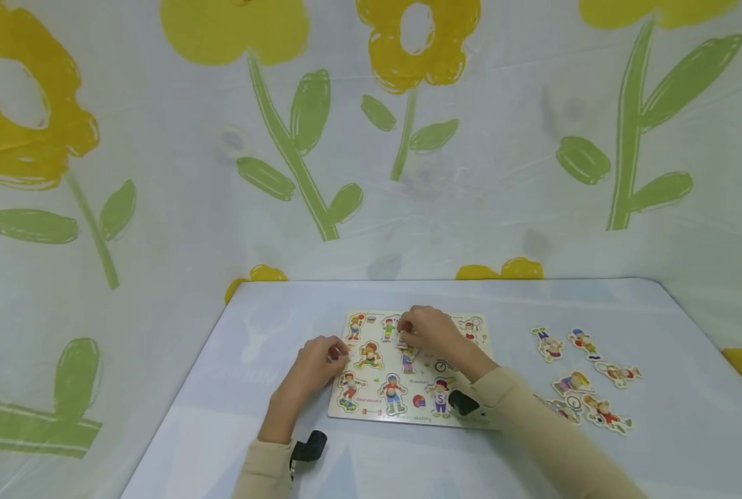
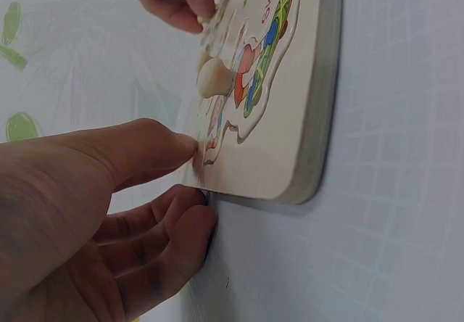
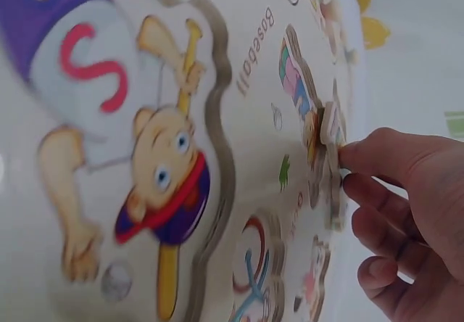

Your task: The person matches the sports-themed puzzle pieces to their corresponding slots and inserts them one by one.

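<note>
A wooden peg puzzle board with printed sports figures lies on the table. At its left edge is my left hand; in the left wrist view its thumb lies at the board's edge with the fingers curled beside and below. A round wooden knob stands up from the skateboarder piece. My right hand is over the board's upper middle. Between its thumb and fingertips it pinches a puzzle piece, seen nearly edge-on and tilted, close over the board beside the baseball-side recesses. Its picture is mostly hidden.
Several loose puzzle pieces, among them a footballer piece and a blue-capped figure, lie right of the board on the white table. A flower-printed cloth hangs behind and at the sides.
</note>
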### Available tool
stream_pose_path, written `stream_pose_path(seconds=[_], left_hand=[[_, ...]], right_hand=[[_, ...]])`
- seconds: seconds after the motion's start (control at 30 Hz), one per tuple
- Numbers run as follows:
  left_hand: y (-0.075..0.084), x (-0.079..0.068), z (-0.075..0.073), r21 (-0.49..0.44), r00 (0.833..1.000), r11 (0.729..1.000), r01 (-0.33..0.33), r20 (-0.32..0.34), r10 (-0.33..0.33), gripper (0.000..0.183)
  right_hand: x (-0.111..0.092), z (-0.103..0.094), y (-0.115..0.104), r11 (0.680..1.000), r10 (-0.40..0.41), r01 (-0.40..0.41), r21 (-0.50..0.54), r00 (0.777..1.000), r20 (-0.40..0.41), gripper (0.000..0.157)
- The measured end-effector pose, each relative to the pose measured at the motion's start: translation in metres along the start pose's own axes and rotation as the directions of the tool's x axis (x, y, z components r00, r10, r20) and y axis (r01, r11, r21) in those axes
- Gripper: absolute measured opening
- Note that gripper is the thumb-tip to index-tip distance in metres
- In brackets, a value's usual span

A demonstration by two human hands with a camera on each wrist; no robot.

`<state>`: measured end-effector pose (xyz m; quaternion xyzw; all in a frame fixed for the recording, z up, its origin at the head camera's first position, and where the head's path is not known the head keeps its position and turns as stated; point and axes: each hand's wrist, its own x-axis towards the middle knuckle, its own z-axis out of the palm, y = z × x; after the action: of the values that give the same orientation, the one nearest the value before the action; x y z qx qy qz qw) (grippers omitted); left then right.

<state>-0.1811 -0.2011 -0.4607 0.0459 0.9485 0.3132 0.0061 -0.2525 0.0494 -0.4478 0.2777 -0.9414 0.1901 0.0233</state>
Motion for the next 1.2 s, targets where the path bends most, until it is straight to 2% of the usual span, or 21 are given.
stream_pose_path(seconds=[0.3, 0.57, 0.83, 1.2], left_hand=[[0.000, -0.001, 0.001, -0.008, 1.000, 1.000, -0.022, -0.004, 0.022, 0.006], [0.002, 0.001, 0.000, -0.005, 1.000, 1.000, -0.024, 0.003, 0.024, 0.007], [0.002, 0.002, 0.000, -0.003, 1.000, 1.000, -0.018, -0.003, 0.018, 0.007], [0.000, 0.000, 0.001, 0.022, 1.000, 1.000, -0.011, -0.013, 0.012, 0.006]], right_hand=[[0.013, 0.005, -0.011, 1.000, 0.013, -0.014, 0.028, 0.999, 0.041, 0.011], [0.021, 0.005, -0.013, 0.998, 0.057, -0.058, 0.024, 0.997, 0.058, 0.011], [0.026, 0.010, -0.013, 0.999, 0.041, -0.043, 0.033, 0.998, 0.036, 0.012], [0.023, 0.017, -0.014, 0.987, 0.085, -0.093, 0.134, 0.995, 0.059, 0.012]])
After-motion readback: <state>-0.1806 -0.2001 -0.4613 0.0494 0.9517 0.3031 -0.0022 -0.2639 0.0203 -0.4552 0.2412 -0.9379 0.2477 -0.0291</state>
